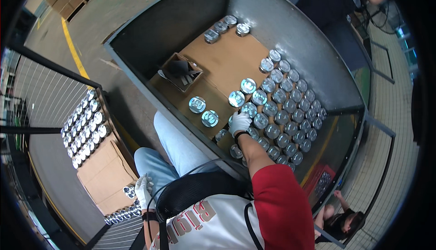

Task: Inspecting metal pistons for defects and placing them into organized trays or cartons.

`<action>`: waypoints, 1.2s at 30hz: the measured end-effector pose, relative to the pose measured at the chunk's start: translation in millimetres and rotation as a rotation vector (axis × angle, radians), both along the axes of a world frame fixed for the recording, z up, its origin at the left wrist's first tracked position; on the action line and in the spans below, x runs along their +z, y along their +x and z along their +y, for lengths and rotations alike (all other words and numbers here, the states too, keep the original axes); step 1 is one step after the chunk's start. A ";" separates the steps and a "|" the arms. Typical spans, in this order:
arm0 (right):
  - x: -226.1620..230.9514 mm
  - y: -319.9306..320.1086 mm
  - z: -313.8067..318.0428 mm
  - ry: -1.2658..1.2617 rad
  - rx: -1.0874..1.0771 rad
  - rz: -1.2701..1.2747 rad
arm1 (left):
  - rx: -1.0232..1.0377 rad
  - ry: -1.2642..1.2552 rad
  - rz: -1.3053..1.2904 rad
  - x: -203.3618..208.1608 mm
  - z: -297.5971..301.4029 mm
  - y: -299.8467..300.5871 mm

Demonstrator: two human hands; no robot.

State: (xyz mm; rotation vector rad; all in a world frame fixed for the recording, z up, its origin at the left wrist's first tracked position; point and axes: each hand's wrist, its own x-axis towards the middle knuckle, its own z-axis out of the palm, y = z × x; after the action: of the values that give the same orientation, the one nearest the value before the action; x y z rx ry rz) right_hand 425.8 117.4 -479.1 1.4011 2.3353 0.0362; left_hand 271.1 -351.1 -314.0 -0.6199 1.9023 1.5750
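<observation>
My left hand (144,191), in a white glove, is low at the left beside the cardboard-covered cart. Its fingers close on a shiny metal piston (129,191). My right hand (240,122), also gloved, reaches into a large grey metal bin. Its fingers curl down over a piston (230,119), mostly hidden under the glove, at the near edge of the rows. Another upright piston (249,110) stands right by those fingertips. Two pistons, one of them nearer (210,118), stand apart to the left of my right hand.
Rows of pistons (282,117) fill the bin's right side. Its brown cardboard base (222,57) carries an open small box (181,72). More pistons (86,127) stand on the left cart's cardboard (106,170). One person (338,222) is at lower right, another (331,0) beyond the bin.
</observation>
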 end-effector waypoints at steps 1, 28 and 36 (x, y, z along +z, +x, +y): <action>8.1 -3.2 2.4 -0.105 -0.035 -0.037 | 0.025 0.002 0.006 2.4 -0.5 2.0; 455.9 -123.2 -165.6 -0.938 1.284 1.260 | 0.013 1.362 -0.081 227.4 113.5 -5.3; 403.8 -126.1 -186.4 -1.656 0.557 0.723 | 0.163 1.466 -0.020 210.7 83.9 12.9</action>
State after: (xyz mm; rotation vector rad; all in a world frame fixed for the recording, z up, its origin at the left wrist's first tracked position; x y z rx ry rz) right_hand 299.7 -68.9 -75.3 -0.1358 1.8986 -1.9249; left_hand 284.0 -267.2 -103.2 -0.0904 0.2962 2.4387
